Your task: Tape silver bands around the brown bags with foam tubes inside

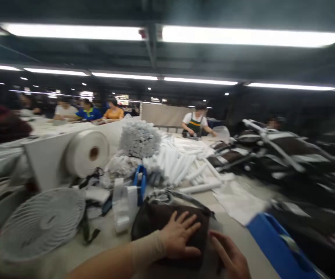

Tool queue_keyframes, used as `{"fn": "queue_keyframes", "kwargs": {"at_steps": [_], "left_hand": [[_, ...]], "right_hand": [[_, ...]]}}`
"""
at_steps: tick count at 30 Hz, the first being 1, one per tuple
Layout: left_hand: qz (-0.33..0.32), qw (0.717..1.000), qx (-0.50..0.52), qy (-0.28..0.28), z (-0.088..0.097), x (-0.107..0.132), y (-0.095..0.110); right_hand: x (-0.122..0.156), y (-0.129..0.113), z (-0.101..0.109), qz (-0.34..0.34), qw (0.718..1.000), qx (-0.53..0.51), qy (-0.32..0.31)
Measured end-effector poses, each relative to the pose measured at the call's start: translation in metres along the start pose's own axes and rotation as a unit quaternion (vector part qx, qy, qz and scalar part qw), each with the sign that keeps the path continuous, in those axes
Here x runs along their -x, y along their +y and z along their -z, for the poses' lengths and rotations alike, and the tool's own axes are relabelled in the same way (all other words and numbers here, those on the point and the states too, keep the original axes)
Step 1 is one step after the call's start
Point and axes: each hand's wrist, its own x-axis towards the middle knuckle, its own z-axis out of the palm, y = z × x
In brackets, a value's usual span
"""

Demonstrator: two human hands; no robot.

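The dark brown bag [152, 217] lies on the table [257, 252] right under the person's left hand [180, 234], which rests flat across it with fingers spread wide. The right hand [229, 254] is at the bag's right edge, fingers partly bent, but from here I can't tell whether it grips anything. Well left of the bag sits a round white grille [43, 224], and beyond the bag spreads a heap of white tubes [176, 166].
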Motion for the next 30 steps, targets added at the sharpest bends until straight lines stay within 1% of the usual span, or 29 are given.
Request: {"fn": "queue_keyframes", "kwargs": {"at_steps": [1, 2, 4, 6, 8, 9, 10, 13, 15, 18, 20, 22, 25, 28, 30], "left_hand": [[0.002, 1.000, -0.011, -0.009, 0.002, -0.001, -0.002], [0.002, 0.999, -0.023, -0.022, 0.002, -0.003, -0.005], [0.002, 0.999, -0.047, -0.026, -0.003, -0.006, -0.010], [0.000, 0.998, -0.061, -0.016, -0.010, -0.004, -0.012], [-0.001, 0.998, -0.066, -0.001, -0.013, -0.002, -0.011], [-0.001, 0.998, -0.067, 0.004, -0.014, 0.000, -0.010], [-0.001, 0.998, -0.066, 0.009, -0.014, 0.001, -0.009], [-0.004, 0.998, -0.063, 0.021, -0.013, 0.002, -0.008], [-0.008, 0.998, -0.059, 0.029, -0.012, 0.002, -0.008], [-0.010, 0.998, -0.051, 0.032, -0.013, 0.002, -0.009], [-0.010, 0.998, -0.045, 0.034, -0.013, 0.002, -0.009], [-0.012, 0.998, -0.043, 0.038, -0.013, 0.002, -0.009], [-0.014, 0.998, -0.044, 0.048, -0.013, 0.003, -0.009], [-0.017, 0.997, -0.034, 0.060, -0.013, 0.004, -0.009], [-0.020, 0.998, -0.023, 0.063, -0.014, 0.004, -0.010]], "right_hand": [[-0.005, -0.006, 0.012, 0.015, 0.999, 0.029, -0.025], [-0.013, -0.011, 0.022, 0.025, 0.998, 0.052, -0.023], [-0.030, -0.020, 0.035, 0.047, 0.995, 0.084, 0.016], [-0.047, -0.027, 0.040, 0.075, 0.990, 0.106, 0.055], [-0.067, -0.033, 0.037, 0.098, 0.986, 0.122, 0.060], [-0.078, -0.036, 0.032, 0.087, 0.987, 0.124, 0.054], [-0.090, -0.037, 0.026, 0.057, 0.990, 0.120, 0.048], [-0.130, -0.035, -0.002, -0.081, 0.991, 0.100, 0.030], [-0.158, -0.027, -0.024, -0.142, 0.984, 0.109, 0.010], [-0.193, -0.014, -0.057, -0.181, 0.972, 0.151, -0.008], [-0.210, -0.007, -0.075, -0.194, 0.964, 0.182, -0.015], [-0.223, -0.004, -0.089, -0.206, 0.955, 0.212, -0.022], [-0.233, 0.000, -0.098, -0.236, 0.940, 0.246, -0.026], [-0.232, 0.003, -0.100, -0.265, 0.929, 0.259, -0.027], [-0.226, 0.004, -0.100, -0.271, 0.927, 0.258, -0.028]]}}
